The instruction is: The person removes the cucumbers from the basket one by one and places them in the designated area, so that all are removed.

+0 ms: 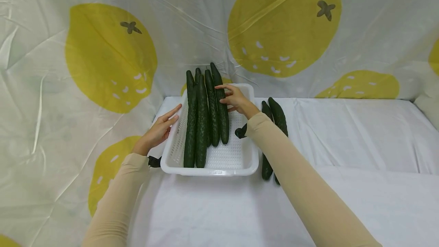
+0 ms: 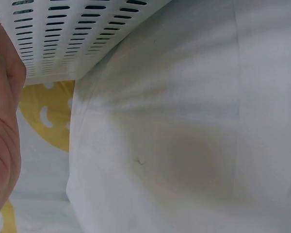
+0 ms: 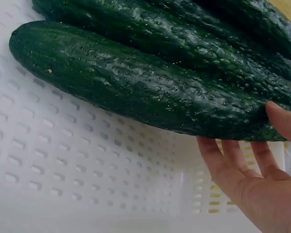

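Note:
Several dark green cucumbers lie lengthwise in a white perforated basket [image 1: 216, 172], their far ends leaning over its back rim. My right hand [image 1: 238, 100] grips the rightmost cucumber [image 1: 223, 119] near its far end. In the right wrist view, the thumb of that hand [image 3: 257, 187] lies on top of the cucumber [image 3: 136, 82] and the other fingers are at its lower side. Extended fingers of my left hand [image 1: 157, 132] touch the basket's left rim. The left wrist view shows part of this hand [image 2: 4, 116] beside the basket's slotted wall [image 2: 63, 29].
Two more cucumbers, a left one [image 1: 266, 165] and a right one [image 1: 278, 115], lie on the white cloth [image 1: 343, 136] right of the basket, partly hidden by my right sleeve. A lemon-patterned curtain [image 1: 192, 22] hangs behind the basket and down the left side.

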Demonstrator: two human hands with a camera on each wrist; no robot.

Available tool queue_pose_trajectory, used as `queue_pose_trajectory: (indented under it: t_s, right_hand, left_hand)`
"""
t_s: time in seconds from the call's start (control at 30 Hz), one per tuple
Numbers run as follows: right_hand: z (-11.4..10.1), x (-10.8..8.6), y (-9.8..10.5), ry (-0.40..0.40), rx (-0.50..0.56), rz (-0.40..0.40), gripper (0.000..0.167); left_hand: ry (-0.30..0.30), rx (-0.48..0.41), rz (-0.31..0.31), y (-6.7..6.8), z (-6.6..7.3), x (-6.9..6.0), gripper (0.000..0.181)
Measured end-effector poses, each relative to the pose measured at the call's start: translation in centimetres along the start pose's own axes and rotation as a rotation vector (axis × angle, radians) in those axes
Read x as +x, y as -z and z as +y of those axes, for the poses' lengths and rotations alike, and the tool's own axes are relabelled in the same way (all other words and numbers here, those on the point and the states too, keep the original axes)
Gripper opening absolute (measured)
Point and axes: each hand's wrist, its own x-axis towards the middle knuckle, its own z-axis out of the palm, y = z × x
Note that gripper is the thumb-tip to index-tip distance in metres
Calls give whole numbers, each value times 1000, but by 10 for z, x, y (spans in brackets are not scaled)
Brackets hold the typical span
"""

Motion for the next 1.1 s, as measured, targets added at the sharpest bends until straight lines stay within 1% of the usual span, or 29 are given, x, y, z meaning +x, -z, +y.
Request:
queue_pose_trajectory:
  t_s: [0.2, 0.53, 0.6, 0.8, 0.9, 1.1]
  right_hand:
    - [3, 2, 1, 34, -10, 4, 56]
    - [-3, -4, 1, 28, -2, 0, 56]
    - [-6, -5, 2, 28, -6, -4, 56]
    - [-14, -11, 4, 24, 5, -28, 56]
    - [-19, -14, 6, 19, 13, -34, 57]
    - [-30, -29, 6, 24, 0, -64, 58]
  left_hand:
    - [-4, -7, -11, 1, -2, 1, 55]
    - [-2, 21, 11, 1, -2, 0, 54]
    - [-5, 22, 4, 2, -1, 0, 54]
    - [-10, 14, 3, 1, -1, 0, 54]
    - [-13, 3, -8, 1, -1, 1, 54]
    - [-20, -4, -23, 1, -1, 2, 55]
